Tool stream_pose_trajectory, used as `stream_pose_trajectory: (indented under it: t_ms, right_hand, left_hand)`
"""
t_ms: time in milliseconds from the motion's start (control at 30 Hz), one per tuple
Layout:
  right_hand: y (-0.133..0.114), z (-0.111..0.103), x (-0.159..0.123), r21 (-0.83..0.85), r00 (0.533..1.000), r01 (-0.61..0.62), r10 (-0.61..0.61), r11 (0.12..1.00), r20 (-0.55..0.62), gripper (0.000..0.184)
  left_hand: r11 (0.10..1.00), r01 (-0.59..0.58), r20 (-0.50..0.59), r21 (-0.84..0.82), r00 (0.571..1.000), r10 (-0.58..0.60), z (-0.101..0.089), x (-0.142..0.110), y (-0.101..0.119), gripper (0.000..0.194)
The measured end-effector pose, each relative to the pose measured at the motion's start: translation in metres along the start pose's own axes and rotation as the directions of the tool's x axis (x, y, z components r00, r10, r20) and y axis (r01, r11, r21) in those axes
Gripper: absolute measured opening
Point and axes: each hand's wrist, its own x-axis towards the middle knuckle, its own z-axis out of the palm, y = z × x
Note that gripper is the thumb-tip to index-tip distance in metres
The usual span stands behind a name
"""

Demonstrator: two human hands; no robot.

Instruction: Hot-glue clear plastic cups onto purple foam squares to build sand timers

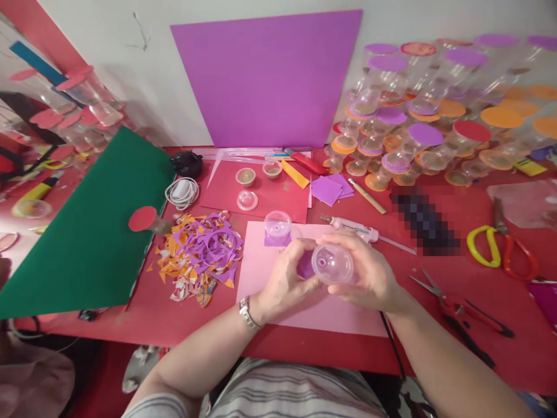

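Both my hands are together over a pink sheet (265,273) on the red table. My right hand (369,273) is wrapped round a small clear plastic cup (333,264), its open mouth turned toward me. My left hand (285,278), with a watch on the wrist, pinches a purple foam piece (305,266) against the cup's side. Just beyond my hands another clear cup (277,225) stands on a purple square. A glue gun (354,228) lies right behind my right hand.
A pile of purple and orange foam scraps (202,249) lies to the left beside a green sheet (91,232). Red scissors (461,310) and yellow-handled scissors (496,249) lie on the right. Several capped clear cups (418,116) are stacked at the back right. A purple sheet (270,75) leans on the wall.
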Motion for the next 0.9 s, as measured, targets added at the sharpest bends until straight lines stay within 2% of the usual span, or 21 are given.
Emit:
stream_pose_trajectory:
  t_ms: [333, 500, 633, 733, 800, 900]
  right_hand:
    - [0.000, 0.001, -0.003, 0.066, 0.996, -0.048, 0.043, 0.997, 0.074, 0.057]
    - [0.004, 0.001, -0.003, 0.016, 0.996, -0.033, 0.031, 0.999, 0.089, 0.056]
    - [0.010, 0.000, -0.001, -0.017, 0.998, 0.018, -0.017, 1.000, 0.062, 0.062]
    - [0.016, -0.003, -0.004, 0.031, 1.000, -0.009, 0.009, 0.999, 0.002, 0.067]
    - [0.020, -0.004, -0.007, 0.077, 0.992, -0.070, 0.077, 0.995, -0.098, 0.065]
    - [0.022, -0.004, -0.008, 0.136, 0.946, -0.140, 0.173, 0.981, -0.276, 0.053]
  left_hand:
    - [0.995, 0.094, -0.005, 0.015, 0.996, -0.094, -0.001, -0.002, 0.001, 0.042]
    - [0.996, 0.078, 0.013, 0.045, 0.997, -0.078, 0.000, 0.000, -0.001, 0.041]
    - [0.985, 0.038, 0.018, 0.171, 0.999, -0.042, 0.000, 0.003, -0.004, 0.036]
    - [0.970, 0.053, 0.056, 0.237, 0.996, -0.068, 0.000, 0.004, -0.005, 0.030]
    - [0.958, 0.058, 0.093, 0.282, 0.992, -0.087, 0.001, 0.005, -0.006, 0.028]
    - [0.926, 0.049, 0.129, 0.375, 0.986, -0.104, 0.003, 0.006, -0.008, 0.026]
